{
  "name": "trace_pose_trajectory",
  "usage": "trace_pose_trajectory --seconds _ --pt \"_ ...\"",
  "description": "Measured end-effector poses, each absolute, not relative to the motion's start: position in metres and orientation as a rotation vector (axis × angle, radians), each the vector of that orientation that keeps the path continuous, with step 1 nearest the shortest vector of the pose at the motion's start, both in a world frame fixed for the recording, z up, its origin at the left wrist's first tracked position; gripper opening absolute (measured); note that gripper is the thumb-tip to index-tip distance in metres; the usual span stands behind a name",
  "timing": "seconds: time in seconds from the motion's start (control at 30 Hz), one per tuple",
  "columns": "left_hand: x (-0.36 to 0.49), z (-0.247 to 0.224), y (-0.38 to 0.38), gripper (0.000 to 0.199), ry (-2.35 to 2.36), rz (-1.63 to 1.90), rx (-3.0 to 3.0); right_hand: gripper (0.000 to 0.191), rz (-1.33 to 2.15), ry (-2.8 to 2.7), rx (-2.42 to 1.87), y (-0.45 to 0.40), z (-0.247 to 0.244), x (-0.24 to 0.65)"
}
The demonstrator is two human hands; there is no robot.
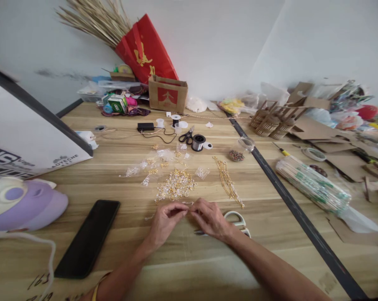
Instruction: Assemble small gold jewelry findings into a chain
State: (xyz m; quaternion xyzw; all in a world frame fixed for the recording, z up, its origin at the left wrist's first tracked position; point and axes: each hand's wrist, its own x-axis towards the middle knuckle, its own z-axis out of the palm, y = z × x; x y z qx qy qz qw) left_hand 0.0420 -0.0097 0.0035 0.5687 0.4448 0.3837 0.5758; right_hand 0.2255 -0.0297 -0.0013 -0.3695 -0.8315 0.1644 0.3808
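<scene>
My left hand (166, 221) and my right hand (210, 218) meet at the fingertips just above the table, both closed in a pinch. A thin silver chain (187, 203) shows between them, and a loose piece of chain (149, 217) lies left of my left hand. The exact spot they pinch is too small to make out. Beyond the fingers spreads a pile of gold and silver beads (176, 184). White-handled scissors (239, 221) lie partly under my right hand. Gold chains (227, 182) are stretched out to the right of the pile.
Small bags of findings (153, 163), black scissors (186, 137) and a wire spool (198, 143) lie behind the pile. At left are a black phone (88, 238) and a purple device (35, 205). Wrapped sticks (312, 182) and cardboard (342, 154) fill the right side.
</scene>
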Motion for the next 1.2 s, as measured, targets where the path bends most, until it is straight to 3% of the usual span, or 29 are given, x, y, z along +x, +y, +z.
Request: trace_pose_trajectory --seconds 1.2 --pt "0.0404 0.0010 -0.0058 0.005 1.015 0.854 1.282 0.011 0.601 -2.055 -0.971 -0.0286 -0.0042 0.2275"
